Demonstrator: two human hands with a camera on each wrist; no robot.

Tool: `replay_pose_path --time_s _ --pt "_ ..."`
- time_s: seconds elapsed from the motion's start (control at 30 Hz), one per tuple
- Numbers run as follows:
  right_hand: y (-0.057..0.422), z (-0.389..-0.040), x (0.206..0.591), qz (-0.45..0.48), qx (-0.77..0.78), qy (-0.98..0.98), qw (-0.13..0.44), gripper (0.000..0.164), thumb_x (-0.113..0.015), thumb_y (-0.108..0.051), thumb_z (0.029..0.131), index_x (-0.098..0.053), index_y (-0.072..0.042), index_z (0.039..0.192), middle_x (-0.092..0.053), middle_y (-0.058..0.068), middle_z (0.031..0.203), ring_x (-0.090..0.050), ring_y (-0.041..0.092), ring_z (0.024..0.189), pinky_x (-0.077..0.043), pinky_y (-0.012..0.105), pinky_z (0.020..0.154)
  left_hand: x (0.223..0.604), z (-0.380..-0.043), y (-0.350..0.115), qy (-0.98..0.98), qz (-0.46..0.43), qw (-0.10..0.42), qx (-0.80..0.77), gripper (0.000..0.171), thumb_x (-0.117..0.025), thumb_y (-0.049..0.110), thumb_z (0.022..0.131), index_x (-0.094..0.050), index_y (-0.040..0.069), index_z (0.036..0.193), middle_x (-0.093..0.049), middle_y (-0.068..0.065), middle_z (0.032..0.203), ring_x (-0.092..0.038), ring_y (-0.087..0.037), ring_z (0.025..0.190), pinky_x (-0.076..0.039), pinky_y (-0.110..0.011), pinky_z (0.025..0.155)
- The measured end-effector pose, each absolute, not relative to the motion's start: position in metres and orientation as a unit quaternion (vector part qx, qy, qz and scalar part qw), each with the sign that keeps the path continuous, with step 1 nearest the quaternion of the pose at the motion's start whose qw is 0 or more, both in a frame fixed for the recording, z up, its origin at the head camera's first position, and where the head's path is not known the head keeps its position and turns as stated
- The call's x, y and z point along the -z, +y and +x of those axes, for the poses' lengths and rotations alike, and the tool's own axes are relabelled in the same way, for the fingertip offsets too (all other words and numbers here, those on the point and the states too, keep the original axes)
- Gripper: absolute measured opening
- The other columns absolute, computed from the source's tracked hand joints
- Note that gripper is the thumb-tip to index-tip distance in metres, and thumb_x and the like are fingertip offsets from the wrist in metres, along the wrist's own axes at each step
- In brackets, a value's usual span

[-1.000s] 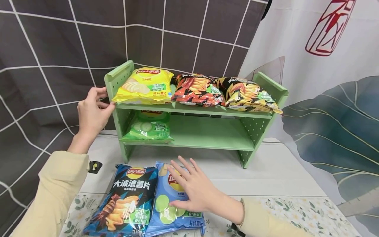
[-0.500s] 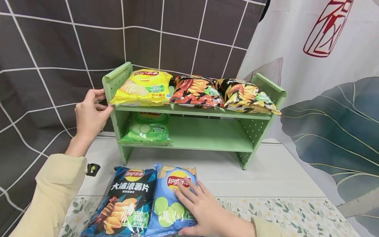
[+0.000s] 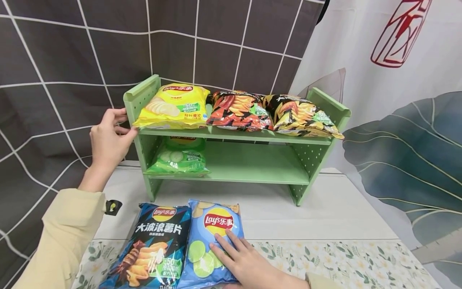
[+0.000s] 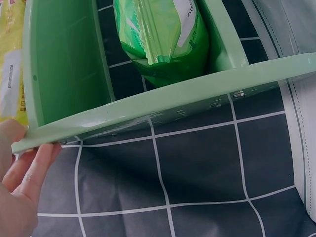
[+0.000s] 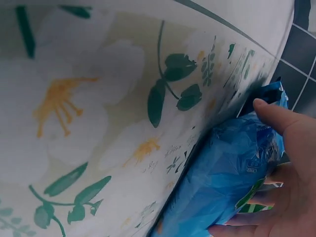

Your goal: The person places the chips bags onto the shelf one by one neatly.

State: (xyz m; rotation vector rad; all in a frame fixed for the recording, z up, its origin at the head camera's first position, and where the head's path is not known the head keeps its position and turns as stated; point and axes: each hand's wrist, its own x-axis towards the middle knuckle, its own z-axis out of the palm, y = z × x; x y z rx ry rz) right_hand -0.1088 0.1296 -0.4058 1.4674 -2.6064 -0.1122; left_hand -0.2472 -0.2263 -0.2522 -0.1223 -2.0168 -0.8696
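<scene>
My left hand (image 3: 110,138) pinches the left side panel of a green two-tier shelf (image 3: 256,162) beside its upper board. In the left wrist view, the thumb lies on one side of the panel's edge (image 4: 197,90) and fingers on the other. A blue Lay's chip bag (image 3: 203,245) with lime slices lies flat on the table. My right hand (image 3: 254,267) rests on its lower right part, fingers extended over the front. The right wrist view shows the thumb near one end of the bag (image 5: 222,163). A dark blue Lay's bag (image 3: 151,241) lies alongside, to the left.
Yellow (image 3: 177,106), red (image 3: 240,110) and black-gold (image 3: 301,116) chip bags line the upper board. Green chip bags (image 3: 177,160) occupy the lower board's left end. A dark grid curtain (image 3: 231,44) hangs behind; a floral cloth (image 3: 325,257) covers the table's front.
My right hand has come down and right from above the blue bag's upper part onto its lower right side. My left hand has kept its hold on the shelf.
</scene>
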Motion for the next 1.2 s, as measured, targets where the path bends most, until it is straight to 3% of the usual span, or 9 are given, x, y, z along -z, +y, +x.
replay_pose_path --time_s 0.87,1.2 --pt "0.1245 -0.1074 0.4064 0.476 0.047 -0.868 0.133 0.073 -0.068 -0.045 0.083 -0.042 -0.016 0.145 -0.046 0.008 0.148 -0.052 0.036 0.127 -0.055 0.044 0.084 0.2517 -0.2464 -0.2254 -0.815 -0.055 0.455 0.354 0.037 -0.067 0.006 0.083 -0.057 -0.003 0.118 -0.068 -0.023 0.113 -0.038 0.036 0.065 -0.03 0.005 0.066" --pt "0.1287 -0.1103 0.3986 0.472 0.014 -0.877 0.089 0.074 -0.067 -0.033 0.086 -0.034 -0.015 0.149 -0.045 0.01 0.149 -0.047 0.038 0.13 -0.053 0.048 0.087 0.2522 -0.2472 -0.2256 -0.811 -0.058 0.459 0.358 0.037 -0.067 0.006 0.083 -0.057 -0.003 0.118 -0.068 -0.023 0.112 -0.038 0.036 0.065 -0.03 0.005 0.066"
